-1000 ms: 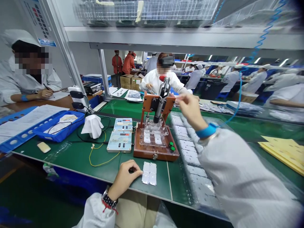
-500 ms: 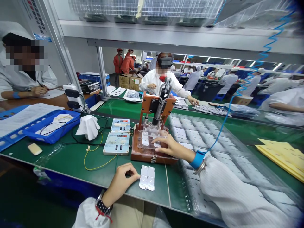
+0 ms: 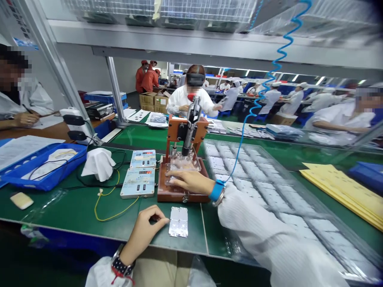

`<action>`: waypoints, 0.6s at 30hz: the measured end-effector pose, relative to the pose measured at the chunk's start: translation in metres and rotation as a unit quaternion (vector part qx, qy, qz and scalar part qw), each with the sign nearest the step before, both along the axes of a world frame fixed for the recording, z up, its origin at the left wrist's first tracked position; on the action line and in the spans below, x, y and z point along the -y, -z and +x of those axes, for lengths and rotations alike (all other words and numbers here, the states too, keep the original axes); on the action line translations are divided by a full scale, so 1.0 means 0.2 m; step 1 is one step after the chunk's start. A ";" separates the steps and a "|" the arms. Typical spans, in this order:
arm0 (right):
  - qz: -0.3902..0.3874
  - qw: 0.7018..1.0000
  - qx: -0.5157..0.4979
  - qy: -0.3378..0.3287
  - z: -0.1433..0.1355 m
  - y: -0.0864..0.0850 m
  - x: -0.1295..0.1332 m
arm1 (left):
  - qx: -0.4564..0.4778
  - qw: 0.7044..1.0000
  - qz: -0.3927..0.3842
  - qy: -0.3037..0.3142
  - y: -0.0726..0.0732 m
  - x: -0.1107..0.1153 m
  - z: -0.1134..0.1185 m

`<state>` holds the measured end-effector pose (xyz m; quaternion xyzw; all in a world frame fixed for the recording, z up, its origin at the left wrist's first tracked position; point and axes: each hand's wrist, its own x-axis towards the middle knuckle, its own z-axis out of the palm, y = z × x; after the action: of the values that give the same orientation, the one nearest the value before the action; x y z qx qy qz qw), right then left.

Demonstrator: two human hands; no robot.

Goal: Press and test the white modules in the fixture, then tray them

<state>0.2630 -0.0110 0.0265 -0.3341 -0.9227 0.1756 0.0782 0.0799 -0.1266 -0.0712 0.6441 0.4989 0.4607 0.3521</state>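
A red-brown toggle-clamp test fixture (image 3: pixel 183 193) stands on the green bench, with a clear plate (image 3: pixel 182 162) under its plunger. My right hand (image 3: pixel 188 181) reaches across the fixture's front, fingers stretched out over the nest, whose contents it mostly hides. I cannot tell how firmly it touches. In front of the fixture, a silvery-white panel of joined small boards (image 3: pixel 178 221) lies flat on the bench. My left hand (image 3: pixel 146 228) rests at the panel's left edge, fingers curled and thumb and forefinger together. Whether anything is pinched between them is hidden.
Two meter boxes (image 3: pixel 138 182) with red digits sit left of the fixture, wired by a yellow cable (image 3: pixel 96 205). A large clear tray (image 3: pixel 263 199) of white boards lies right. A blue coiled cord (image 3: pixel 243 131) hangs to my wristband. Yellow sheets (image 3: pixel 344 195) lie far right; co-workers sit around.
My right hand has moved left across the fixture's nest, covering more of it. My left hand stays beside the panel. The view has turned slightly right.
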 end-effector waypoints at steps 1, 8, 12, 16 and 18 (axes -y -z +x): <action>0.003 1.000 0.002 0.001 0.00 0.00 -0.01 | -0.004 1.000 0.004 0.000 0.00 0.00 0.00; 0.107 0.994 -0.005 0.003 -0.01 0.04 -0.02 | -0.037 0.999 0.029 0.010 0.02 -0.01 -0.01; 0.137 0.990 -0.010 0.030 -0.02 0.05 -0.02 | -0.051 0.998 0.043 0.008 0.01 -0.02 0.00; 0.186 0.982 -0.025 0.027 0.00 0.07 -0.01 | -0.060 0.997 0.049 0.007 0.01 -0.01 0.00; 0.212 0.976 -0.032 0.018 0.01 0.07 0.03 | -0.063 0.997 0.052 0.007 0.01 -0.01 -0.01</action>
<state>0.2647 -0.0169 0.0116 -0.3210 -0.9298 -0.0154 0.1797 0.0788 -0.1254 -0.0731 0.6929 0.4908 0.4422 0.2889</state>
